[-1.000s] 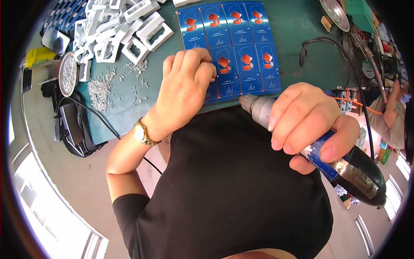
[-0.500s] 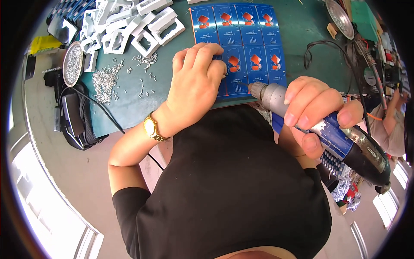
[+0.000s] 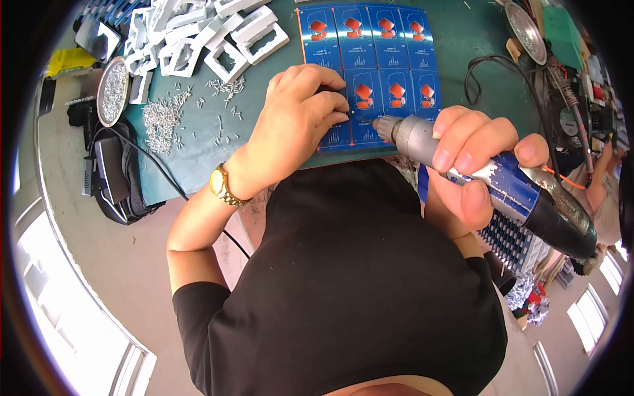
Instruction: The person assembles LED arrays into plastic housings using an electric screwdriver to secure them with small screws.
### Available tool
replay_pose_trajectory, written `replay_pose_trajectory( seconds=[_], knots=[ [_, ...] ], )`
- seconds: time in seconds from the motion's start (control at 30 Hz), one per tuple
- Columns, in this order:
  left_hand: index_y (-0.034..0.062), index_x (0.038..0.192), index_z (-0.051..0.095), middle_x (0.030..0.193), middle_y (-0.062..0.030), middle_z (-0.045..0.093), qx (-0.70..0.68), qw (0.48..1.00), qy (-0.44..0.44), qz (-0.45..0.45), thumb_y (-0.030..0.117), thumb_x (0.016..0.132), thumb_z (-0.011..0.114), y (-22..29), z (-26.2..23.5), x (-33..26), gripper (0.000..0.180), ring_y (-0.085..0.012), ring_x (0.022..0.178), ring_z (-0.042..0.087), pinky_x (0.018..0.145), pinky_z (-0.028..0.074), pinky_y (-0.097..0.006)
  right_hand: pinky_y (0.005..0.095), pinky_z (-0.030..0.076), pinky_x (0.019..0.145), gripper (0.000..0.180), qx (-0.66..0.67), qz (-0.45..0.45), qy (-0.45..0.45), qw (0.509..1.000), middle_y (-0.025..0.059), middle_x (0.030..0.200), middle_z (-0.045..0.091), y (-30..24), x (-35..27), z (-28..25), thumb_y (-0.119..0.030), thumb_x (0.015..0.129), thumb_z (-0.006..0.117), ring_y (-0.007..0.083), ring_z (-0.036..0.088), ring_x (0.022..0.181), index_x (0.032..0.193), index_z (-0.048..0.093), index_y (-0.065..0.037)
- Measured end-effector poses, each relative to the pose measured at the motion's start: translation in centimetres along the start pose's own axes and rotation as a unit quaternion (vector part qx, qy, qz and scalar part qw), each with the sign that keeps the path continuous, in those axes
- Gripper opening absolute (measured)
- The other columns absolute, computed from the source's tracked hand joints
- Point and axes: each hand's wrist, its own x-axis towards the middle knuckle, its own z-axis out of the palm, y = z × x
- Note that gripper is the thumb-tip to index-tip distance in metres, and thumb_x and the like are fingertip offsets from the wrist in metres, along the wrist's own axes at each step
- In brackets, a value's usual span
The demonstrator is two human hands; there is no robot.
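Okay, right hand [image 3: 485, 135]: I'm gripping the blue-and-black power tool [image 3: 510, 181], fingers and thumb wrapping around its body.
Power tool: its grey chuck [image 3: 415, 137] is pointing left over the near side of the blue panel [image 3: 362, 56], while the back end is sticking out past the near edge of the green surface [image 3: 456, 39].
Left hand [image 3: 294, 122]: I'm curling my fingers in pretty narrow over the panel's near left corner, tips sitting close to the chuck; can't tell if I'm pinching anything.
Blue panel: it's lying by the surface's near edge, showing rows of orange shapes.
White frames [image 3: 261, 33]: they're piling up toward the far left corner.
Metal bits [image 3: 162, 125]: they're scattering loosely between the frames and the near left corner.
Left dish [image 3: 113, 91]: it's sitting at the left edge, holding more silvery bits.
Right side: a round metal dish [image 3: 526, 33] and a black cable [image 3: 505, 59] are lying toward the right edge.
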Motion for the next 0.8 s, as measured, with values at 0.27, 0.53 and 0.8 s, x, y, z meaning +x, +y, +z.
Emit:
replay_pose_trajectory(
  seconds=[0.27, 0.53, 0.8],
  knots=[
    [0.0089, 0.082, 0.067, 0.101, -0.0006, 0.062, 0.013, 1.000, 0.005, 0.017, 0.005, 0.070, 0.073, -0.3, -0.2, 0.4, 0.014, -0.0218, 0.102, 0.056, 0.092, 0.038, -0.038, 0.0409, 0.048, 0.070, 0.056, 0.019, -0.001, 0.007, 1.000, 0.0122, 0.092, 0.058, 0.7, 0.3, 0.2, -0.002, 0.083, 0.065, 0.0267, 0.060, 0.076, 0.128, 0.036, -0.017],
    [0.0106, 0.084, 0.067, 0.101, 0.0001, 0.062, -0.014, 0.999, 0.023, 0.019, 0.006, 0.068, 0.074, -0.9, 0.1, -0.1, 0.018, -0.0215, 0.103, 0.055, 0.091, 0.038, -0.038, 0.0425, 0.049, 0.069, 0.059, 0.015, 0.023, -0.063, 0.998, 0.0145, 0.093, 0.057, 0.9, 1.6, 0.7, 0.003, 0.081, 0.064, 0.0267, 0.060, 0.076, 0.128, 0.034, -0.015],
    [0.0086, 0.086, 0.064, 0.088, -0.0055, 0.057, 0.093, 0.989, 0.063, -0.096, 0.013, 0.069, 0.074, -1.7, -4.6, -2.1, 0.020, -0.0262, 0.084, 0.058, 0.071, 0.045, -0.039, 0.0418, 0.045, 0.073, 0.055, -0.084, 0.090, -0.100, 0.987, 0.0138, 0.091, 0.056, 0.1, 4.3, 3.5, 0.004, 0.080, 0.060, 0.0246, 0.057, 0.074, 0.126, 0.036, -0.015]
  ],
)
